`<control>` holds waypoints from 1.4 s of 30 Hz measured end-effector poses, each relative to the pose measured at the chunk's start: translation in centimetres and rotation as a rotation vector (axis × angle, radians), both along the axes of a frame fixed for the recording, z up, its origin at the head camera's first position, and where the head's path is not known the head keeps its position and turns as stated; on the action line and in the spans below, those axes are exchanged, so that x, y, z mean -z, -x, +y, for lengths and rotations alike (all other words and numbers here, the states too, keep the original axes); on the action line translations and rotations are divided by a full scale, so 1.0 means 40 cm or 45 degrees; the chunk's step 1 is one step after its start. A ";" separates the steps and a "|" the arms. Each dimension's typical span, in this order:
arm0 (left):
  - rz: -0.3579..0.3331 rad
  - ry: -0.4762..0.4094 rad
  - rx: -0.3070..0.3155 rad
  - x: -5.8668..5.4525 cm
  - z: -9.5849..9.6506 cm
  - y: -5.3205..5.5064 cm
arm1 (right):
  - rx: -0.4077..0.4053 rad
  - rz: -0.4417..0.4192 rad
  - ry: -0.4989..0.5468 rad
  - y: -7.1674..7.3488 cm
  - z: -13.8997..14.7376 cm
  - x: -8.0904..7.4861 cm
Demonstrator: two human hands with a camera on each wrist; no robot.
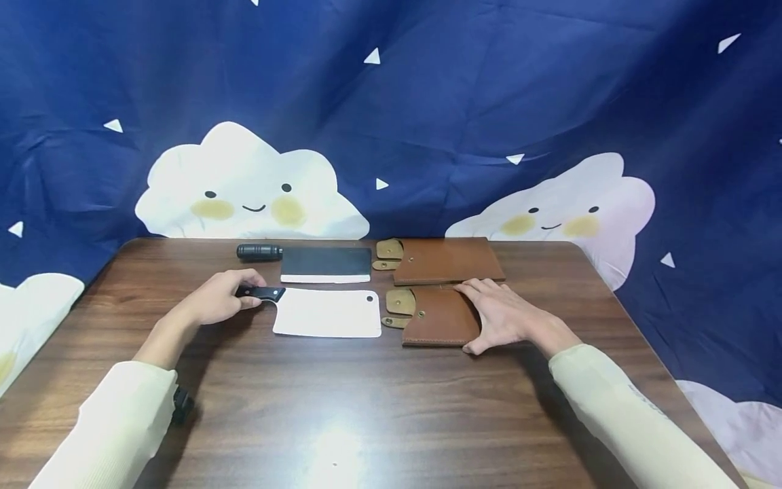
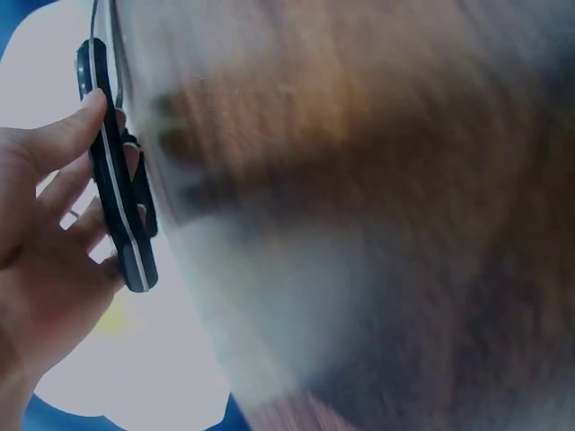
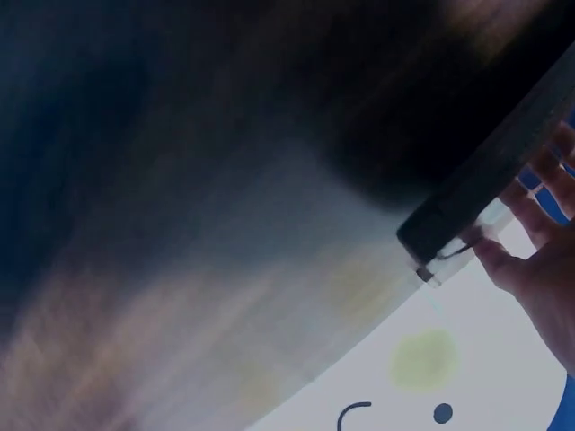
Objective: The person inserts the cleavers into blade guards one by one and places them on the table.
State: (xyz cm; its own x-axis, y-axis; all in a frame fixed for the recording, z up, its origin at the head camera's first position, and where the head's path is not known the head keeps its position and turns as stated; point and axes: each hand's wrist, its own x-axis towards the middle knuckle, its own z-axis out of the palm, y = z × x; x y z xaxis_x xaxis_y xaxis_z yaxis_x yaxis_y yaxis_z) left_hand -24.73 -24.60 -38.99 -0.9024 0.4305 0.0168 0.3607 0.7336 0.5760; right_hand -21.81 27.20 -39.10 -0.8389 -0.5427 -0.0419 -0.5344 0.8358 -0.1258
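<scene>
My left hand (image 1: 222, 297) holds the black handle (image 2: 112, 171) of a cleaver with a wide, pale blade (image 1: 327, 313); the blade has a round hole near its far top corner. Just right of its tip lies a brown leather knife sheath (image 1: 441, 316), flap and snap strap toward the left. The right hand (image 1: 504, 317) spans that sheath's right end, thumb at the near edge and fingers at the far edge. In the right wrist view the thumb (image 3: 499, 265) meets the sheath's edge (image 3: 490, 166).
Behind, a second cleaver (image 1: 326, 263) with a dark blade and black handle lies beside a larger brown sheath (image 1: 451, 260), close to the wooden table's (image 1: 293, 421) back edge. A blue cloth (image 1: 415, 115) with cloud prints hangs behind the table.
</scene>
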 end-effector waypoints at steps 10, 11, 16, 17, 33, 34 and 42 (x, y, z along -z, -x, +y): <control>0.026 -0.090 -0.044 -0.018 -0.012 0.004 | -0.014 0.141 0.112 0.001 0.013 -0.015; 0.027 -0.097 -0.043 -0.021 -0.013 0.004 | -0.016 0.158 0.123 0.001 0.016 -0.019; 0.037 -0.112 -0.077 -0.045 -0.019 -0.002 | -0.040 0.192 0.152 0.002 0.014 -0.038; 0.046 -0.113 -0.087 -0.050 -0.020 -0.004 | -0.049 0.198 0.154 0.004 0.011 -0.041; 0.098 -0.139 -0.058 -0.082 0.037 0.004 | -0.033 0.218 0.197 -0.002 -0.021 -0.065; 0.108 -0.137 -0.053 -0.082 0.039 0.006 | -0.027 0.218 0.200 0.000 -0.023 -0.068; 0.121 -0.143 -0.010 -0.077 0.056 0.011 | 0.018 0.185 0.207 -0.001 -0.030 -0.078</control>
